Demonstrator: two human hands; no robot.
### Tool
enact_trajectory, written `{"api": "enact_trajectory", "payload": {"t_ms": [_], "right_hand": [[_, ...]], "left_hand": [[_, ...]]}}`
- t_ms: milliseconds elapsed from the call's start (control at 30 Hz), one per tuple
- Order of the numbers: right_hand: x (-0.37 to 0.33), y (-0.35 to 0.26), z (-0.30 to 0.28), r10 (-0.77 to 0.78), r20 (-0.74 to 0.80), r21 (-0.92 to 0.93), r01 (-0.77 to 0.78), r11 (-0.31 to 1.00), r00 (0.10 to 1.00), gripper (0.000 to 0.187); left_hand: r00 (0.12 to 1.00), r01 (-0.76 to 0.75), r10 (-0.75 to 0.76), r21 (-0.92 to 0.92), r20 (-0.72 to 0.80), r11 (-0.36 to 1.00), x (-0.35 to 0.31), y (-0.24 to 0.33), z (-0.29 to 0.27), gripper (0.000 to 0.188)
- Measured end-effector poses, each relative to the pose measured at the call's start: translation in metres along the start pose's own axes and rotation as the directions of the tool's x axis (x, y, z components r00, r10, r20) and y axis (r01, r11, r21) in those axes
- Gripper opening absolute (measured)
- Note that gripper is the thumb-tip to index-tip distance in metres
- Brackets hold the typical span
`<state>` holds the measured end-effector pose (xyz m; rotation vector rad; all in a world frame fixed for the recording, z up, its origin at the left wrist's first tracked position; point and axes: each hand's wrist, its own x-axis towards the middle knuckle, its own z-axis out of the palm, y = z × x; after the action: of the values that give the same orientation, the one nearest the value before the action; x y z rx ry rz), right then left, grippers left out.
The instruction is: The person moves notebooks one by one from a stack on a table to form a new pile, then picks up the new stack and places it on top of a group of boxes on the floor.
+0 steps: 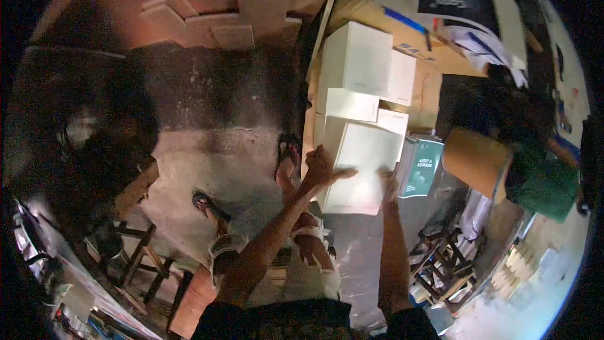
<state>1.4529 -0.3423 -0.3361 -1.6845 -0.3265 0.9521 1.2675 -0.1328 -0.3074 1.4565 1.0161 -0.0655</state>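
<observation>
A white rectangular block (358, 157), like a stack of paper or booklets, lies at the near end of the work surface. My left hand (322, 169) is at its left edge, fingers curled and thumb laid across the top. Opposite, my right hand (389, 184) grips the right edge, its fingers partly hidden. Just beyond are other white stacks, a tall one (357, 56), a small one (352, 104) and a flatter one (401, 79). A green-covered book (421, 167) lies on a pile to the right of my right hand.
Brown cardboard (428, 91) lies under and behind the stacks. Farther right are a cardboard box (476, 162) and green cloth (544, 179). Wooden stools (443, 264) stand at lower right and lower left. Pale boards (189, 16) lie at the far left. My feet are on the floor (201, 157).
</observation>
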Motion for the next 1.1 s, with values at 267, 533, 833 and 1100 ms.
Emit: {"api": "enact_trajectory", "payload": {"t_ms": [267,533,833,1100], "right_hand": [[0.106,0.061,0.001,0.105,-0.06,-0.012,-0.106,0.994,0.993,0.027],[0.132,0.113,-0.048,0.278,0.015,0.06,-0.278,0.959,0.96,0.027],[0.142,0.094,-0.037,0.523,0.094,0.285,-0.526,0.801,0.847,0.023],[0.147,0.069,-0.001,0.644,0.012,0.099,-0.642,0.76,0.765,0.035]], "left_hand": [[0.993,-0.115,0.116,0.105,0.0,0.988,0.12,-0.061,0.041,0.116],[0.978,-0.149,0.164,0.116,-0.129,0.982,0.144,-0.087,0.071,0.136],[0.922,-0.298,0.327,0.161,-0.206,0.941,0.142,-0.072,0.052,0.134],[0.877,0.074,0.392,0.73,0.276,-0.679,0.181,-0.174,0.069,0.065]]}}
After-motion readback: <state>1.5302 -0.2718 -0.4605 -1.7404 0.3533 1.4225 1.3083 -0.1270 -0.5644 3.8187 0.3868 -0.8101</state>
